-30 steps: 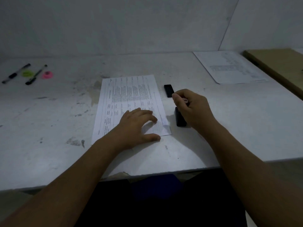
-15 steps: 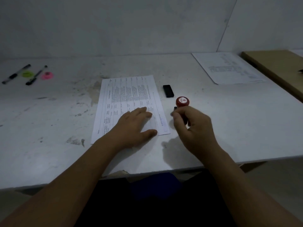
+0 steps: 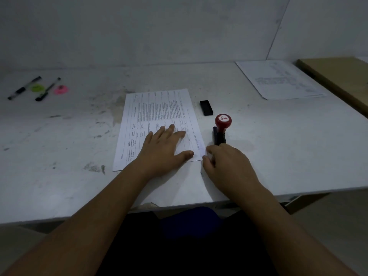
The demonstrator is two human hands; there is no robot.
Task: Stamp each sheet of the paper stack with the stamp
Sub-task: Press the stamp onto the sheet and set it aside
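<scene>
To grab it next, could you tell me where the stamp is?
Head view: the stamp stands on the table just right of the paper stack, beyond the right hand.

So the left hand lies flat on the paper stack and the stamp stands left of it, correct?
Wrong side: in the head view the stamp stands right of the paper stack, by the right hand. The left hand does lie flat on it.

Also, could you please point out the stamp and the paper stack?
stamp (image 3: pixel 223 120): head view, on its red knob.
paper stack (image 3: pixel 159 104): head view, on the printed text near its far edge.
</scene>
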